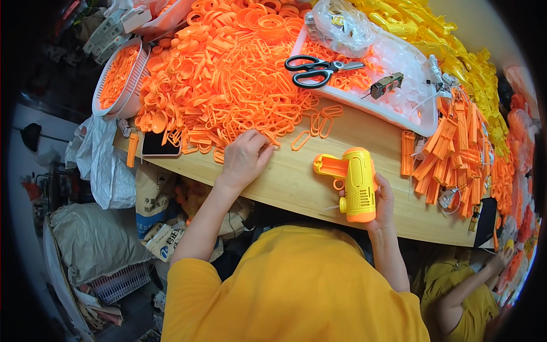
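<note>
My right hand (385,200) holds a yellow toy body (360,182) upright over the table, gripping it from its right side. The toy is a slotted plastic cylinder with orange ends, an orange trough-shaped arm (332,166) reaching left and a small orange ring (338,184) below that arm. At the near edge of a heap of orange plastic loops (245,94) rests my left hand (246,158), fingers curled and closed at the loops; what is in the fingertips is hidden. Several single loops (301,140) lie just right of it on the wood.
Black-handled scissors (319,69) lie across the rim of a white tray (393,117) with translucent parts. Orange strips with wires (450,145) pile up at right, yellow shells (421,25) behind. A phone (160,145) and white basket (117,80) sit left. Another person's arm (461,296) shows lower right.
</note>
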Tool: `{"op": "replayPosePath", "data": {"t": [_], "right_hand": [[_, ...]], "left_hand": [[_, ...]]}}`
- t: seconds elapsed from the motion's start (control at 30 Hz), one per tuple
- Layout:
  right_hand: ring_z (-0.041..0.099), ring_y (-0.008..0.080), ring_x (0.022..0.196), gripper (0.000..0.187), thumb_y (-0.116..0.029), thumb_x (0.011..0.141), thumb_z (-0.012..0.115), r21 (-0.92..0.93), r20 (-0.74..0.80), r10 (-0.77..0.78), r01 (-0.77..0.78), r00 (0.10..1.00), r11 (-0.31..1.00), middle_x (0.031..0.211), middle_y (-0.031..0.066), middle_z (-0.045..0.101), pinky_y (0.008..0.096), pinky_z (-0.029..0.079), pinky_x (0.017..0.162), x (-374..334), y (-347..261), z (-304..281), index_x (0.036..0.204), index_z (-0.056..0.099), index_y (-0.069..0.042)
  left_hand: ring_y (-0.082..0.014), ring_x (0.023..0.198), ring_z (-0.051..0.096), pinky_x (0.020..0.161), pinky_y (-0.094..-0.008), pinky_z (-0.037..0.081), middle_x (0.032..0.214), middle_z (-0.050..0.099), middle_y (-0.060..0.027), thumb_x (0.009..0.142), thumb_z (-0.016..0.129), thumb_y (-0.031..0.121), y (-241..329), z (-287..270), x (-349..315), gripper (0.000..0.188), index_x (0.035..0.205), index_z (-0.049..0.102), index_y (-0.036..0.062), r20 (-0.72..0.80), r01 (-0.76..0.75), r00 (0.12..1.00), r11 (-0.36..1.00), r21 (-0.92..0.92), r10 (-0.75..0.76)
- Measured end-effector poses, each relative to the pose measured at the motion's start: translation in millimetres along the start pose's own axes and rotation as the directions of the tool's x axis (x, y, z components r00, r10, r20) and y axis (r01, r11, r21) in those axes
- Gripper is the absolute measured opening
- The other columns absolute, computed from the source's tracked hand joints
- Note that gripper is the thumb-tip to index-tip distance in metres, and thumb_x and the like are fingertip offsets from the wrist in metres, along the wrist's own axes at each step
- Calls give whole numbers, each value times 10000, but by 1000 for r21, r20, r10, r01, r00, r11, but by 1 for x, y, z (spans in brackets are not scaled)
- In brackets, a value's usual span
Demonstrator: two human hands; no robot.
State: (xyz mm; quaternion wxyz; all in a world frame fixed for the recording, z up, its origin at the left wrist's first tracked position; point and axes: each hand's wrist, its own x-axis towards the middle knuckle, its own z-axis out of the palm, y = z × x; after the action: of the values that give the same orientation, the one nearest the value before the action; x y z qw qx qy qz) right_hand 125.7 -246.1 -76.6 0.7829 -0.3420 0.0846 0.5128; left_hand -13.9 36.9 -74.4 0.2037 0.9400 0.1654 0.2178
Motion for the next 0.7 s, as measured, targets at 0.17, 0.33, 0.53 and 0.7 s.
{"op": "replayPosePath", "data": {"t": [0.17,0.33,0.53,0.7], "right_hand": [[670,360,894,602,-454,926,483,12,-29,-37,38,999,999,1108,241,635,454,572,766,2,0,0,1334,486,-11],[662,367,934,601,-455,935,461,42,32,-31,30,999,999,1144,251,618,461,564,797,4,-1,-2,1340,475,-11],[648,382,981,611,-466,940,431,52,-11,-64,65,998,997,1174,250,607,481,555,815,5,2,5,1353,463,-17],[645,385,992,600,-470,940,409,93,-5,-94,94,996,991,1223,210,596,522,545,815,1,-1,15,1370,460,-55]], "left_hand": [[-276,771,639,681,-386,527,829,605,-98,784,709,136,-7,3,-1,113,795,644,44,9,-37,999,995,96,36],[-305,752,641,705,-415,527,851,622,-126,768,681,168,-2,-16,21,149,757,658,21,202,129,968,985,110,-150],[-242,712,621,659,-343,506,855,610,-120,715,641,137,17,-52,52,150,722,607,-8,561,437,710,891,121,-425],[-176,762,627,672,-304,500,946,645,-109,746,633,96,13,-48,40,110,749,625,-14,401,217,891,976,31,-211]]}}
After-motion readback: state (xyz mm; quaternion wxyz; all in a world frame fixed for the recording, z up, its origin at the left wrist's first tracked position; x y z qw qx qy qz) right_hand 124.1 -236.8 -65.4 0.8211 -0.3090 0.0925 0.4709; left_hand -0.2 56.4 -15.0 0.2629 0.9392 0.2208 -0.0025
